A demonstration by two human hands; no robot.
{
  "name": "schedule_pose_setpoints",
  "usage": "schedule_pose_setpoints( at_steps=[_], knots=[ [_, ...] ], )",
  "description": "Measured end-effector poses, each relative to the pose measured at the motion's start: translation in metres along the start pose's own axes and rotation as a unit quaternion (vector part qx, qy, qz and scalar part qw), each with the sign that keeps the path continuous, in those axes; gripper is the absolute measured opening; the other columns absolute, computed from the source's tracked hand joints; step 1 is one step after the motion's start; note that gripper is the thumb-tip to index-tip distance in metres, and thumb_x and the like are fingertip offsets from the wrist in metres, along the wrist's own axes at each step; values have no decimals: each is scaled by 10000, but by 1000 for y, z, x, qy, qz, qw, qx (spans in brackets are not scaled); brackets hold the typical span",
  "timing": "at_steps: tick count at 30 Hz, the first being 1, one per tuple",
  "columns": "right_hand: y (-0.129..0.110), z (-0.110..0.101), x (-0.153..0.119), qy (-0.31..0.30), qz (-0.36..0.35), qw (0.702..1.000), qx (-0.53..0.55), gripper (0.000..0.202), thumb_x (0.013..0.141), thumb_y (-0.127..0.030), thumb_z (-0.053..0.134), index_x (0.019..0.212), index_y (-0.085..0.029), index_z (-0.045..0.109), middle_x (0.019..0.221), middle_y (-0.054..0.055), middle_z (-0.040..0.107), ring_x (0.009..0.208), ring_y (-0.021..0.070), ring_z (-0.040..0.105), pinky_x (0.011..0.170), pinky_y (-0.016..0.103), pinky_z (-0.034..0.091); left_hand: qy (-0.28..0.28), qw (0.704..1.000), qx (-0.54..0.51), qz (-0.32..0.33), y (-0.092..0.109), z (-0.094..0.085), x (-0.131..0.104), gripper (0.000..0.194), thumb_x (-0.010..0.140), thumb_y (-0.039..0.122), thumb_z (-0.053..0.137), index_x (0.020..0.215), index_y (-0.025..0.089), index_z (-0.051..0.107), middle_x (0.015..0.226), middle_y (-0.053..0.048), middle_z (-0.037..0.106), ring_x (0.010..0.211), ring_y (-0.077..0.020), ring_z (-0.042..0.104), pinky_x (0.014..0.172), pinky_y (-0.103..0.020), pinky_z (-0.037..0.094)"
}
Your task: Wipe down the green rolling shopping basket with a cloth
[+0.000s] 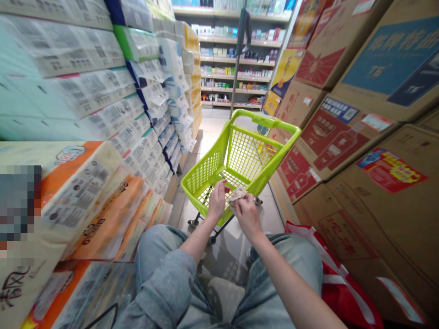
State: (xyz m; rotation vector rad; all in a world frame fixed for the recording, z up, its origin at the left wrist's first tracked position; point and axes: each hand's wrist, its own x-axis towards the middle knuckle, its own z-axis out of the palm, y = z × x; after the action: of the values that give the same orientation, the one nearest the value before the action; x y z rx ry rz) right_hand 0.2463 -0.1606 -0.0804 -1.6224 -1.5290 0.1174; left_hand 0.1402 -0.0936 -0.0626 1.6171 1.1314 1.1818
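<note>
My right hand (247, 214) is closed on a small, pale, crumpled piece (237, 193) with faint reddish marks. It looks like thin paper or cloth, but I cannot make out which. Just left of it, my left hand (217, 200) has loosely curled fingers that stand apart, with nothing visible in them. Both hands are above my knees, in front of the bright green shopping cart (192, 183). The cart's perforated basket is seen through its holes and stands on dark wheels.
Stacked packs of tissue paper (113, 109) line the left side. Cardboard cartons (363, 183) rise along the right. A red bag (346, 297) lies beside my right knee. Beyond the cart are a glass door handle (243, 32) and shelves of small goods (219, 68).
</note>
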Motion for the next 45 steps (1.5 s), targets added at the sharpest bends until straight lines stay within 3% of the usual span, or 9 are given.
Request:
schedule_pose_setpoints(
  at_steps=[4,9,15,19,23,28,33,39,45],
  knots=[
    [-24,5,-20,-53,-33,998,2,180,860,-215,476,856,-209,656,978,82,478,896,187,534,797,317,478,17,1000,1,3,1,-2,0,441,954,405,197,1126,172,531,870,-47,648,828,-147,618,789,-278,472],
    [-11,-5,1,-78,-26,996,-23,152,844,-246,527,793,-222,668,928,52,509,851,168,535,782,295,463,-47,985,146,75,-7,-26,8,360,935,329,276,1044,168,579,948,-76,660,899,-163,616,819,-280,453],
    [3,-6,16,-56,-22,998,-12,176,849,-274,541,758,-200,673,901,51,535,846,161,558,786,282,455,-233,808,534,88,-14,-67,19,418,907,313,336,817,106,688,777,-172,683,821,-268,659,749,-353,445],
    [1,-2,13,-7,-21,999,-37,190,876,-277,505,808,-199,665,922,67,545,856,176,557,777,296,463,-253,755,596,104,-9,-60,17,472,922,277,268,899,74,693,816,-191,692,828,-291,667,703,-365,457],
    [-11,10,-12,45,-15,998,-48,184,888,-250,478,834,-199,647,909,80,529,870,198,549,772,319,469,-232,754,606,100,-8,-49,15,497,930,254,230,891,74,692,819,-192,691,826,-286,670,698,-369,462],
    [-26,28,-44,33,-36,998,-34,183,888,-235,477,796,-204,633,916,86,526,838,188,545,717,304,477,-240,743,613,122,-9,-52,14,403,902,181,277,961,83,663,812,-183,687,808,-274,671,698,-355,458],
    [-15,16,-30,8,-67,997,-48,208,891,-268,475,764,-215,630,884,71,551,851,184,544,740,292,466,-237,748,610,108,-6,-52,12,438,911,210,256,919,83,675,812,-185,687,816,-283,669,699,-365,452],
    [17,-3,8,101,75,992,30,184,866,-324,484,886,-193,611,924,82,580,876,215,559,775,329,446,-211,767,602,68,-5,-40,7,499,925,266,226,860,102,692,822,-168,698,843,-264,666,714,-356,440],
    [22,13,-4,219,230,923,216,284,841,-410,499,916,-160,610,867,81,665,826,209,600,767,326,449,-202,767,607,52,0,-30,2,491,915,254,229,862,114,697,823,-155,704,830,-270,668,685,-350,439]
  ],
)
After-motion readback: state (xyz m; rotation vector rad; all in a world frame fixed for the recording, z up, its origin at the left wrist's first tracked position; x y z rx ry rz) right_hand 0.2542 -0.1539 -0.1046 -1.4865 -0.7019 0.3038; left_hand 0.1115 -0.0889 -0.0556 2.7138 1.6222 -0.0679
